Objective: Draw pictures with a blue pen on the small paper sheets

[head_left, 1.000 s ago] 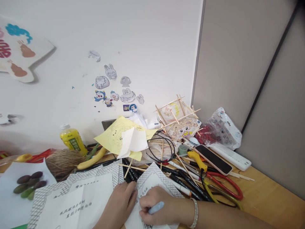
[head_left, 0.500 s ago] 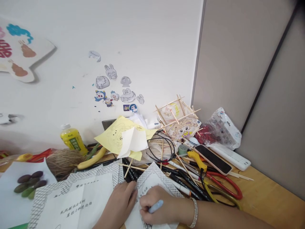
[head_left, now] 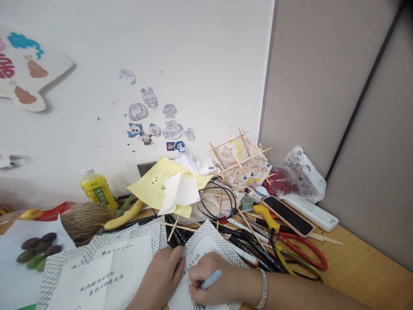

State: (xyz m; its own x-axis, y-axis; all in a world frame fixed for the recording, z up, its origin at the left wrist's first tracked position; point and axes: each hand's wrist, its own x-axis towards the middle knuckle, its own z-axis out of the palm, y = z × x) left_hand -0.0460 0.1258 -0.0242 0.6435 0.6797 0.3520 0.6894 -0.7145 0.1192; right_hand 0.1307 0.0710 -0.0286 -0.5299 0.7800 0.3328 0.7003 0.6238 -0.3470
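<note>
A light blue pen (head_left: 211, 280) is gripped in my right hand (head_left: 209, 277), which rests on a white sheet with a hatched border (head_left: 211, 239). Its tip is hidden beneath the fingers. My left hand (head_left: 166, 271) lies flat at the left edge of that sheet, fingers together and pointing forward, holding nothing. Left of it lie larger papers (head_left: 100, 275) with handwriting and the same hatched border. A silvery bracelet (head_left: 263, 288) circles my right wrist.
Behind the hands are black markers (head_left: 254, 245), wooden sticks, a phone (head_left: 288, 216), red-handled scissors (head_left: 319, 258), a yellow tool (head_left: 266, 217), yellow paper (head_left: 148, 181), a banana (head_left: 124, 216) and a yellow bottle (head_left: 98, 188). A white wall board (head_left: 193, 51) stands behind.
The view has shifted very slightly. Both hands hold nearly the same places, and the pen is still in my right hand.
</note>
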